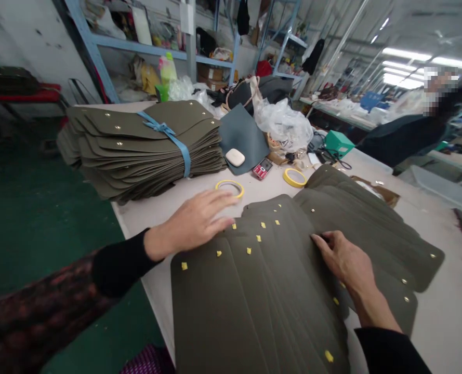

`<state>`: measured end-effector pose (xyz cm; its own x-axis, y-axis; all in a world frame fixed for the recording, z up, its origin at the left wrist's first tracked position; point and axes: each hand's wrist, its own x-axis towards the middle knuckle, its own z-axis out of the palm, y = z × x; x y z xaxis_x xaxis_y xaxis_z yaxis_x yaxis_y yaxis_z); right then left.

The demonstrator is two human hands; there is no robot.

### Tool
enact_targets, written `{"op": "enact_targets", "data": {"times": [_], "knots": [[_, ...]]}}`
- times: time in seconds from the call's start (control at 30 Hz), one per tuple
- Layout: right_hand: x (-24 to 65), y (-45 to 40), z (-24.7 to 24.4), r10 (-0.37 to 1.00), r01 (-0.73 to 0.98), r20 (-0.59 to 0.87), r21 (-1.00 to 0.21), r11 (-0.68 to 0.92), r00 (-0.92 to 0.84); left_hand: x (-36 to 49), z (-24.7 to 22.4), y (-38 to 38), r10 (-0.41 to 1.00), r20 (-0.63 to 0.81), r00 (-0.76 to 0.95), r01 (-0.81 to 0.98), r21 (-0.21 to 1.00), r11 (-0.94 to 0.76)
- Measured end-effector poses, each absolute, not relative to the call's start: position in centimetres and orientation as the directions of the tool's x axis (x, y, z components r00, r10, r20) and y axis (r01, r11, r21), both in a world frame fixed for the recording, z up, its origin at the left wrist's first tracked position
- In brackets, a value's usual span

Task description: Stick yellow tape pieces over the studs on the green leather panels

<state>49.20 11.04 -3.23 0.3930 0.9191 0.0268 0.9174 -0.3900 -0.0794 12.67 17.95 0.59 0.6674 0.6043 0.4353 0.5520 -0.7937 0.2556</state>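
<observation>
Overlapping dark olive sheet panels (pixel 262 306) lie fanned out on the table before me, with small yellow tape pieces (pixel 249 251) stuck near their edges. My left hand (pixel 199 218) is stretched out over the far left edge of these panels, fingers extended and holding nothing. Just beyond its fingertips lies a yellow tape roll (pixel 236 183). At the right edge of the fanned panels, my right hand (pixel 345 262) pinches a panel edge between thumb and fingers. Partly under that hand, more olive panels with metal eyelets (pixel 374 228) are spread to the right.
A thick stack of olive panels (pixel 145 150) tied with a blue strip (pixel 184 156) stands at the back left. Behind are a second tape roll (pixel 294 177), a white rounded case (pixel 235 157), a plastic bag (pixel 285 124) and a green box (pixel 338 144). Another person (pixel 406 130) is at right.
</observation>
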Motion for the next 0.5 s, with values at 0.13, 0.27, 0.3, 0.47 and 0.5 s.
{"op": "enact_targets", "data": {"times": [0.13, 0.27, 0.3, 0.47, 0.5], "knots": [[48.7, 10.8, -3.2, 0.926, 0.924, 0.007, -0.069, -0.376, 0.377, 9.7, -2.2, 12.8, 0.571, 0.47, 0.673, 0.432, 0.377, -0.819], [48.5, 10.6, -3.4, 0.931, 0.929, 0.012, -0.074, -0.362, 0.364, 10.7, -3.8, 11.7, 0.753, 0.43, 0.498, 0.516, 0.551, -0.656], [48.4, 10.5, -3.4, 0.932, 0.929, 0.011, -0.075, -0.361, 0.363, 11.1, -3.7, 11.8, 0.777, 0.392, 0.493, 0.532, 0.571, -0.626], [48.4, 10.1, -3.8, 0.937, 0.936, 0.05, -0.086, -0.341, 0.346, 12.0, -2.9, 12.2, 0.822, 0.252, 0.51, 0.553, 0.635, -0.539], [48.4, 10.0, -3.9, 0.937, 0.937, 0.065, -0.082, -0.338, 0.344, 11.9, -2.9, 12.2, 0.823, 0.245, 0.512, 0.552, 0.641, -0.534]]}}
